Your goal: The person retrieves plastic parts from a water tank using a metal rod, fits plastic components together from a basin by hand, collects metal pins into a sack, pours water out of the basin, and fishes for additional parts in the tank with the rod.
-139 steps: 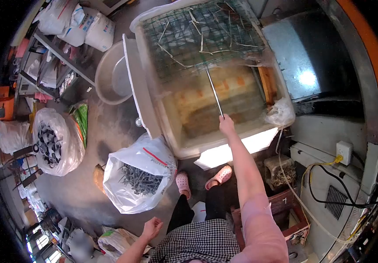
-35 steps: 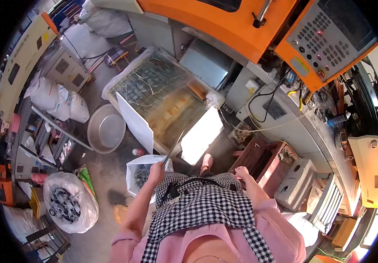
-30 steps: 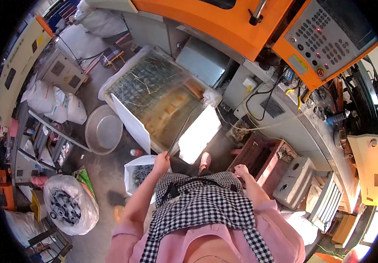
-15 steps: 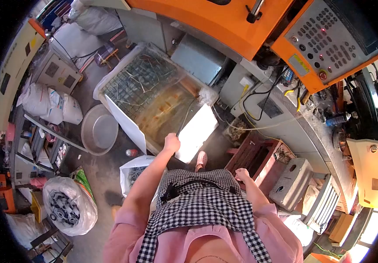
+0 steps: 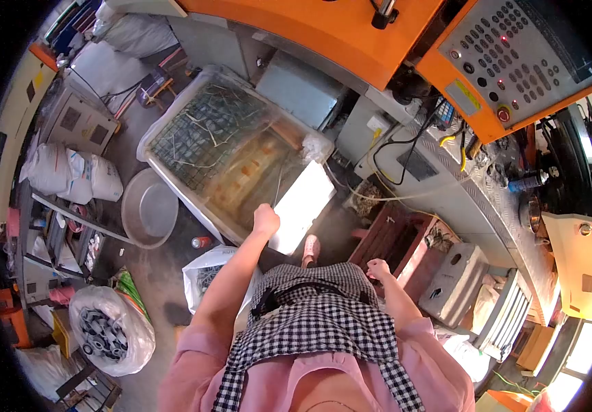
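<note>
My left hand (image 5: 265,220) is closed at the near edge of a large tub (image 5: 146,137). A thin rod (image 5: 279,187) runs up from the fist over the tub; its far end is hard to make out. Cloudy brownish water (image 5: 230,182) and a wire grid (image 5: 196,130) with grey pieces under it fill the tub. Right beside the fist is a bright white board (image 5: 304,209) at the tub's near right corner. My right hand (image 5: 378,268) is curled into a loose fist by my apron, near a reddish bench-like frame (image 5: 405,240), with nothing visible in it.
A metal basin (image 5: 150,208), a red can (image 5: 201,242) and a white sack (image 5: 196,278) stand left of me. Further left is a bag of grey rings (image 5: 107,333). An orange machine with a control panel (image 5: 508,65) rises ahead right; a grey case (image 5: 454,285) lies right.
The rod in my left hand has swung from leaning right to nearly upright. The whole view has shifted slightly. My right hand stays curled near my apron.
</note>
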A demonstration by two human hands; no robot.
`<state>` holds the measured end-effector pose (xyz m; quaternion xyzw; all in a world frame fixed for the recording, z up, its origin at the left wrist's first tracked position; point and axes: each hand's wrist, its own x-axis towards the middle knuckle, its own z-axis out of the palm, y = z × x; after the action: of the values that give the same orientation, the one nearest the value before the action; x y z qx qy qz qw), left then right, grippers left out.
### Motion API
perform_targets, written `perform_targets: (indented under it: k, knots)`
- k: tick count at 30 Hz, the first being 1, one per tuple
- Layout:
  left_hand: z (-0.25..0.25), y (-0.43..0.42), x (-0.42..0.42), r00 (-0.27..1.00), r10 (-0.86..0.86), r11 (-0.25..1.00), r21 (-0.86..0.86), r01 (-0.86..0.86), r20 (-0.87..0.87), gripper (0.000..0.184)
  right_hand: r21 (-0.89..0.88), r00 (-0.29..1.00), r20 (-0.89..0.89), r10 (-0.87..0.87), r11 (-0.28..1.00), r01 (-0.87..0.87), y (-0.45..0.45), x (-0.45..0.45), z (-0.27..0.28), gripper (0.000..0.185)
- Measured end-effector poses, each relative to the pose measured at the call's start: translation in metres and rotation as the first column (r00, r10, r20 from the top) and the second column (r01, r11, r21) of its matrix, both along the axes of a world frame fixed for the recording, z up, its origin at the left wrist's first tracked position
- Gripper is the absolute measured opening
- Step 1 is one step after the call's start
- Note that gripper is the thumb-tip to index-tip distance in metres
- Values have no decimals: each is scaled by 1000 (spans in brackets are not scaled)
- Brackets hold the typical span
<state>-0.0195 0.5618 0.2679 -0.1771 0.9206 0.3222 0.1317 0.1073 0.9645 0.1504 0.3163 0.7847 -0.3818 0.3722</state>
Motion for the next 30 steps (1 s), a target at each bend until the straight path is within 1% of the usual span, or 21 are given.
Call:
perform_targets:
  k: [2,3,4,5,6,8,9,10,11,12,14,18,21,23,24,25,26,28,30]
  knots:
    - [-7,1,-8,997,64,998,29,-62,-45,13,18,1000,22,7,1000,-8,-3,-2,8,18]
    - [-8,1,-11,997,60,998,29,-58,-44,13,38,999,40,18,999,-20,-4,-4,11,18]
    - [-9,2,-14,998,57,997,54,-55,-39,13,38,999,41,16,999,-17,0,-2,-1,18]
    - [-10,2,-17,998,56,995,79,-53,-34,13,56,997,-21,74,996,-72,4,0,-13,18]
    - [-16,2,-20,998,55,995,80,-52,-32,13,77,988,-80,133,989,-127,2,-1,-13,18]
    - [-29,2,-26,994,97,984,148,-103,50,14,67,994,-53,96,993,-93,2,-5,-11,18]
    - [-59,-2,-29,994,95,984,148,-102,53,14,57,998,-30,61,997,-59,1,-8,-7,18]
    - [-103,-6,-31,992,126,964,236,-119,-15,13,56,998,-27,59,997,-57,1,-9,-8,18]
    - [-108,-6,-33,988,144,952,279,-125,-48,13,42,998,-31,49,998,-47,2,-10,-10,18]
    - [-113,-5,-34,984,162,938,323,-128,-80,13,28,999,-37,39,999,-38,2,-11,-12,18]
    - [-72,3,-38,955,276,879,375,-296,107,12,29,999,-34,37,999,-37,2,-14,-7,19]
    - [-91,-3,-39,945,319,842,436,-317,71,12,39,999,-26,26,999,-25,2,-18,-5,20]
    - [-97,-11,-37,936,331,841,415,-349,116,13,54,999,-14,43,998,-42,2,-21,-2,20]
    - [-99,-20,-30,994,106,963,246,-108,23,7,41,998,-13,60,997,-60,1,-22,-2,19]
    - [-74,-20,-24,994,108,963,247,-109,16,7,26,997,-12,75,997,-74,1,-23,-2,19]
    - [-27,-21,-15,999,36,991,132,-36,8,10,25,997,-21,76,997,-76,-1,-24,-2,19]
    - [1,-22,-5,999,-37,999,14,37,9,14,24,998,-28,65,998,-64,-4,-25,-1,18]
    - [-5,-39,23,993,-99,994,-46,96,-70,14,20,998,-44,55,998,-54,-7,-24,-4,18]
    - [-8,-55,56,988,-101,993,-77,92,-115,14,-36,997,-73,12,999,-15,-8,-20,-20,17]
